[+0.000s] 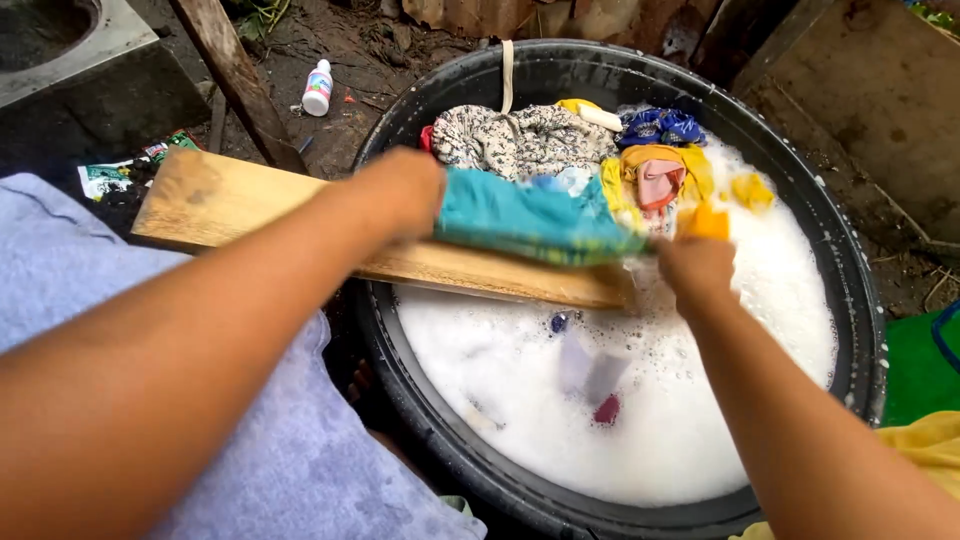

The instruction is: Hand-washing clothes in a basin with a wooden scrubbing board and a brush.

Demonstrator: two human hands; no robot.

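Bottle (317,87), small, white with a pink and blue label, lies on the dirt behind the wooden board (300,215); a green packet (125,170) sits beside the board's left end. Left hand (400,190) presses a teal cloth (530,218) on the board over the black tub (860,300); right hand (697,268) clenches a yellow brush (708,222). Suds hide the soaking laundry; both hands are blurred.

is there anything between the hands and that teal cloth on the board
Nothing visible. The left hand presses directly on one end of the teal cloth, which lies on the wooden board across the black tub. The right hand, holding an orange object, is at the cloth's other end.
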